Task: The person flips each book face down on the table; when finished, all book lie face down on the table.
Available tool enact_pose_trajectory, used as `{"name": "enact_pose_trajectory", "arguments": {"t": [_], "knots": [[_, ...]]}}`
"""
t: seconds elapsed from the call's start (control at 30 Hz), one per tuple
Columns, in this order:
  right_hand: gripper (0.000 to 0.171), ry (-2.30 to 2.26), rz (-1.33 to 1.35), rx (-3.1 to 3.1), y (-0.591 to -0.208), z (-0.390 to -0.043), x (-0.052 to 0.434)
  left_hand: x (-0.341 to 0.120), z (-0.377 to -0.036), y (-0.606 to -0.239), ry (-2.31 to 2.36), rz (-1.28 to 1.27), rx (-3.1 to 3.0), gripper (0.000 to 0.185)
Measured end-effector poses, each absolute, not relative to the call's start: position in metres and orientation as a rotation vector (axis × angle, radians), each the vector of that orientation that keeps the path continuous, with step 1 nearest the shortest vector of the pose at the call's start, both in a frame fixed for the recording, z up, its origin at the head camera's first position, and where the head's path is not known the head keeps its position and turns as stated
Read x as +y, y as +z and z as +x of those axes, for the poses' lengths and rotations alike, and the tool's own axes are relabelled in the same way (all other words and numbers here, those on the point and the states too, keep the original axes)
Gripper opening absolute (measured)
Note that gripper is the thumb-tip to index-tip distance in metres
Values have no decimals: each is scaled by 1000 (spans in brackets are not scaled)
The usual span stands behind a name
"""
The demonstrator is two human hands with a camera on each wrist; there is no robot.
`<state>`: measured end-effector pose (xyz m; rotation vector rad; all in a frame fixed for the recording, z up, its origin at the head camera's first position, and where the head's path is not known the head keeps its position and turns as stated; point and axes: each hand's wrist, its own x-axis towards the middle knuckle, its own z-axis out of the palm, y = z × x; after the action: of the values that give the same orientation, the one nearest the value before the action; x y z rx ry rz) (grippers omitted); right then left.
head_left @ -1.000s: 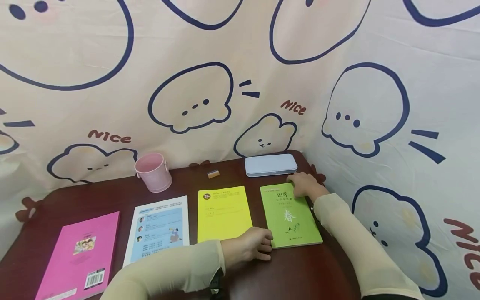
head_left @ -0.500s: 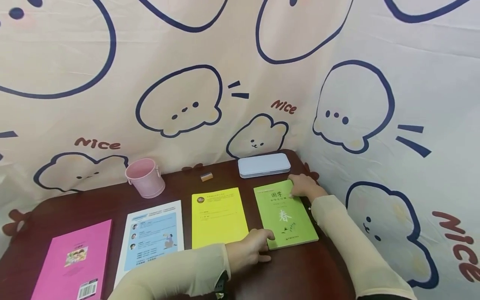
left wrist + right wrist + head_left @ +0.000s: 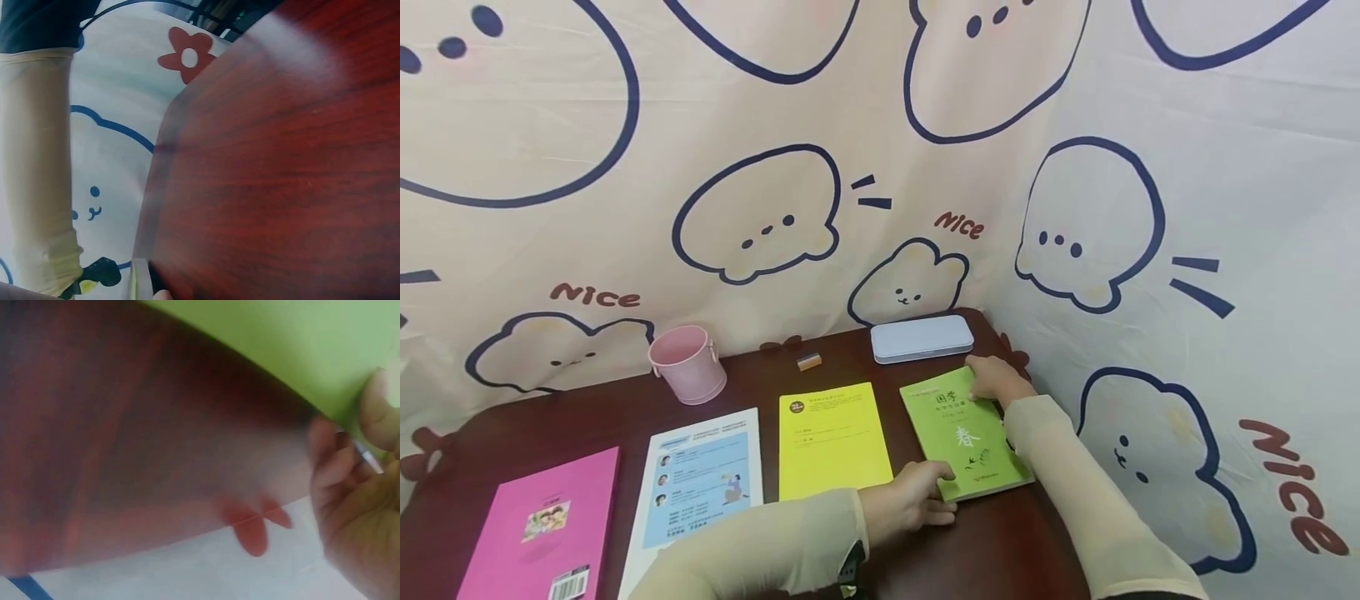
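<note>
A green book (image 3: 951, 437) with a white character on its cover is between my hands at the table's right side. My left hand (image 3: 908, 497) grips its near left corner, one finger over the cover. Only a strip of the book's edge (image 3: 143, 281) and a fingertip (image 3: 163, 295) show low in the left wrist view. My right hand (image 3: 1000, 381) pinches the far right part of the book. In the right wrist view its thumb (image 3: 376, 415) lies over the green cover, the other fingers curl at the edge, and dark table shows under the book.
A yellow book (image 3: 831, 442), a blue-and-white book (image 3: 703, 467) and a pink book (image 3: 546, 521) lie in a row to the left. Behind stand a pink bucket (image 3: 688, 371), a small eraser (image 3: 809, 362) and a pale blue pencil case (image 3: 922, 339). Printed cloth (image 3: 760, 92) hangs around the table (image 3: 992, 542).
My left fingers have come over the near left corner of the green book. The book's near edge has shifted upward and it looks slightly turned and raised. The head view has shifted a little.
</note>
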<state>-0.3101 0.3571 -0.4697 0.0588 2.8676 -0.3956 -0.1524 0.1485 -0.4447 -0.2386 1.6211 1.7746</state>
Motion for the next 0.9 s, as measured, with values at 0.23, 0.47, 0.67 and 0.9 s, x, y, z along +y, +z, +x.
{"name": "enact_pose_trajectory", "arguments": {"t": [0.23, 0.47, 0.67, 0.9], "knots": [[35, -121, 110, 2780, -459, -309, 346, 136, -157, -443, 1789, -194, 1758, 30], [23, -124, 50, 2721, -447, -311, 345, 121, -161, -440, 1845, -110, 1818, 24], [19, -172, 50, 2687, -443, -315, 342, 109, -166, -435, 1928, -86, 1792, 28], [25, -227, 89, 2657, -448, -320, 334, 97, -174, -426, 1952, -129, 1868, 43]]}}
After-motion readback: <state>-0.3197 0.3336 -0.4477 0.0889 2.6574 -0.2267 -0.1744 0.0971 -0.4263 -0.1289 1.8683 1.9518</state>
